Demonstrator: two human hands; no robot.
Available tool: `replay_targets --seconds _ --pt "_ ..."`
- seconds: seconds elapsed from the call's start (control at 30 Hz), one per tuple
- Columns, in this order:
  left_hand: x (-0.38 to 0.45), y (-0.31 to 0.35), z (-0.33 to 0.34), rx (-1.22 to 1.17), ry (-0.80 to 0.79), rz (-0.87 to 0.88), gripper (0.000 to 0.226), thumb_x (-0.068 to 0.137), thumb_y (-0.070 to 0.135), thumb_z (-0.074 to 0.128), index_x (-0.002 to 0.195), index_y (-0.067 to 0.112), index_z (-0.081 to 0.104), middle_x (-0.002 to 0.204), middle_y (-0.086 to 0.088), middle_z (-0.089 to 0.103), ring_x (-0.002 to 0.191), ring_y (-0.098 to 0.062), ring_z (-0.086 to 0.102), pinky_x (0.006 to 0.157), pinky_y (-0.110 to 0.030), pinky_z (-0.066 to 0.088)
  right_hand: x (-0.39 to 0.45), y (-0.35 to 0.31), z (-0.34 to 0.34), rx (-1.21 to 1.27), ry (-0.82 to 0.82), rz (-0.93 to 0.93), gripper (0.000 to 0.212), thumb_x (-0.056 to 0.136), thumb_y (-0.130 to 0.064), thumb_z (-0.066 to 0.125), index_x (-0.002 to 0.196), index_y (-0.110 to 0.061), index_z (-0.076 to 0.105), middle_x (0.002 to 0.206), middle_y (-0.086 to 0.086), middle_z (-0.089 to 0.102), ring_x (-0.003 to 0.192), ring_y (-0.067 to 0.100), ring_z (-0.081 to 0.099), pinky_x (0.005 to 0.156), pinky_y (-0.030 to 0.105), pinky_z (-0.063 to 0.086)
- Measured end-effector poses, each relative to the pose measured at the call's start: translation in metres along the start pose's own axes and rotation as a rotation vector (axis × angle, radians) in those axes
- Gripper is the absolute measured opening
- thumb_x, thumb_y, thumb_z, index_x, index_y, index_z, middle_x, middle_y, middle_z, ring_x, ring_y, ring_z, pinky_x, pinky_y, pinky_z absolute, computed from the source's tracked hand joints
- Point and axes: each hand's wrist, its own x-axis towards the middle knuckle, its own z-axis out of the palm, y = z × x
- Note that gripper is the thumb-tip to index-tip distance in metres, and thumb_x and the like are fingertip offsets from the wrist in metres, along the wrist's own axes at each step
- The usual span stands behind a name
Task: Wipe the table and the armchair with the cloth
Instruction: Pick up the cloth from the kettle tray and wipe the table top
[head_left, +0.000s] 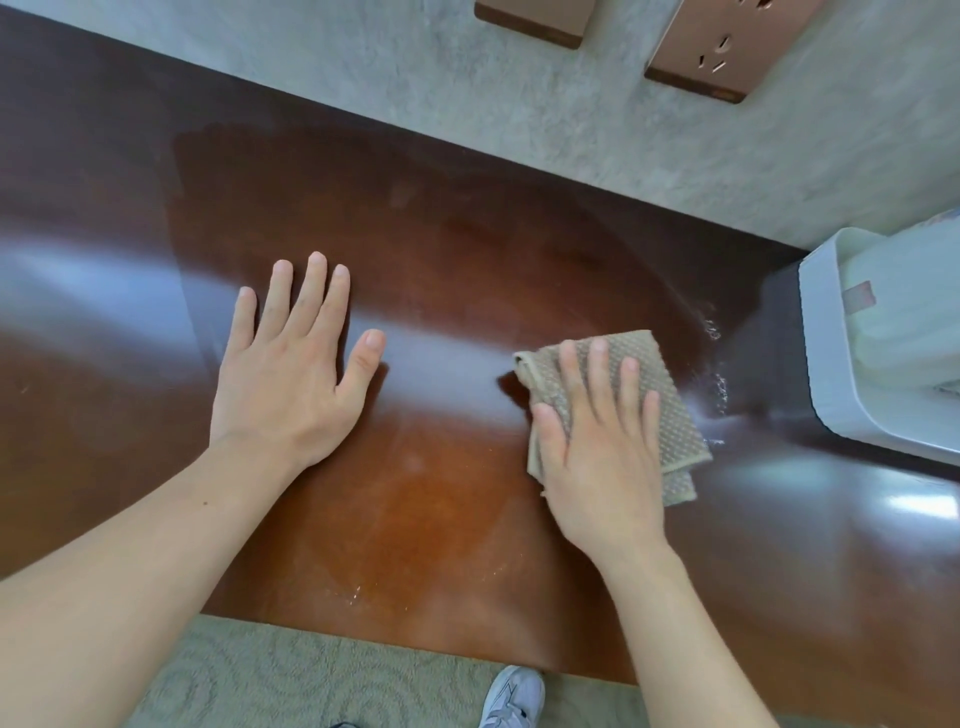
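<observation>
**A:** ok so what's actually on the table (467, 270) right now? Looks pretty glossy.

**B:** Dark reddish-brown wood top, shiny, with light glare streaks across it. The cloth (670, 410) is a beige waffle-textured one, folded, lying flat on the right half of the tabletop. The right hand (602, 447) rests on it, palm down, fingers straight and spread, pressing rather than gripping. The cloth pokes out beyond the fingertips and to the right.

**A:** and the other hand?

**B:** The left hand (291, 374) is flat on the bare wood, fingers straight and splayed, holding nothing, well apart from the cloth.

**A:** anything in the way?

**B:** A white box-like container (831, 395) stands at the table's right edge, near the cloth but not touching it. Between them there are a few wet specks (719, 389) on the wood. At the back is a grey textured wall (467, 93) with two rose-gold plates, and the right one is a power socket (727, 52). Below the near edge you see pale patterned carpet (291, 680) and a white sneaker (511, 699).

**A:** armchair?

**B:** Can't spot it in this view.
</observation>
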Motion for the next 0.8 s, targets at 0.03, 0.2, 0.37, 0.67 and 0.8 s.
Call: replay_targets --seconds 0.03,0.2,0.37,0.67,0.8 --pt "0.0 0.0 0.0 0.001 -0.001 0.001 0.082 0.096 0.066 -0.008 0.161 0.02 0.012 0.169 -0.004 0.009 0.156 -0.025 0.0 0.126 -0.049 0.004 0.003 0.011 -0.002 -0.001 0.026 0.048 0.063 0.1 -0.056 0.008 0.158 -0.033 -0.003 0.167 -0.004 -0.007 0.153 0.025 -0.01 0.124 0.047 -0.003" --pt "-0.001 0.001 -0.002 -0.003 -0.006 0.005 0.084 0.095 0.066 -0.008 0.161 0.018 0.012 0.169 -0.005 0.01 0.156 -0.027 0.001 0.126 -0.049 0.004 0.053 0.054 -0.014 -0.017 0.146 0.293 0.079 0.097 -0.054 0.017 0.157 -0.006 0.002 0.163 0.027 -0.002 0.15 0.044 0.001 0.122 0.052 0.002" --pt "-0.001 0.001 -0.003 0.007 -0.015 0.001 0.083 0.095 0.067 -0.007 0.161 0.019 0.01 0.169 -0.005 0.008 0.156 -0.026 -0.001 0.126 -0.049 0.003 0.11 0.079 -0.025 -0.005 0.13 0.367 0.076 0.1 -0.052 0.02 0.157 -0.007 0.001 0.162 0.029 -0.005 0.151 0.039 -0.002 0.123 0.047 -0.002" --pt "-0.001 0.003 -0.002 0.03 -0.008 0.004 0.085 0.095 0.069 -0.004 0.161 0.017 0.01 0.169 -0.006 0.008 0.156 -0.028 -0.001 0.126 -0.05 0.004 0.122 0.023 -0.021 -0.023 0.126 0.229 0.067 0.103 -0.047 0.023 0.158 -0.01 0.012 0.166 0.015 0.008 0.152 0.033 0.004 0.123 0.048 0.002" --pt "-0.001 0.002 -0.001 0.036 0.001 0.003 0.083 0.096 0.068 -0.003 0.161 0.017 0.01 0.169 -0.006 0.008 0.156 -0.028 0.0 0.126 -0.05 0.004 0.096 -0.037 -0.005 -0.014 0.128 0.075 0.068 0.102 -0.05 0.024 0.158 -0.013 0.013 0.166 0.012 0.009 0.153 0.032 0.004 0.123 0.047 0.002"
